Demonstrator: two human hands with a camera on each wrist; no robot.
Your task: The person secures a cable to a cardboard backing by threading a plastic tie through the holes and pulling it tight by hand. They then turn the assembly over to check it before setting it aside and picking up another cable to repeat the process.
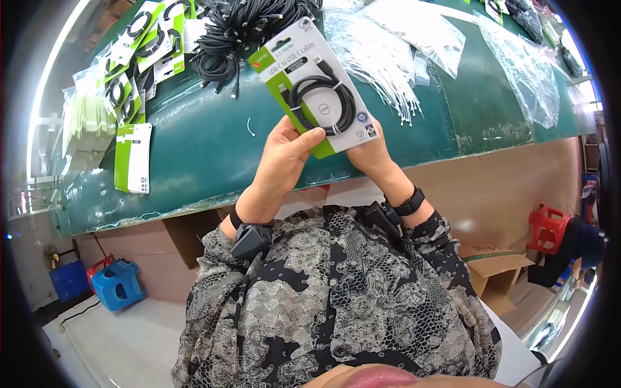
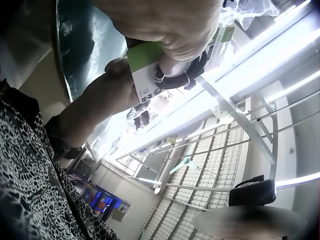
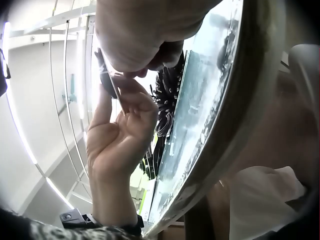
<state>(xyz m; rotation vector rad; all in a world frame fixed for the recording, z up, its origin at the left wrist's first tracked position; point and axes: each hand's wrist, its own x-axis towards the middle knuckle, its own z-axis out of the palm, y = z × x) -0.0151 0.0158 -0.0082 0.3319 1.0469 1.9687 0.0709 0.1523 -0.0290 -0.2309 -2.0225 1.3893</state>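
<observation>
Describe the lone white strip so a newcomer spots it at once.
On the green table, find the heap of black cables. Between it and the left hand lies a thin, curved white strip. It lies alone, unlike the bunched white ties to the heap's right.

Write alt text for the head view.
Left hand and right hand hold a card with a coiled black cable over a green table. Beyond lie carded cables at left, heaped black cables in the middle, white ties at right.
</observation>
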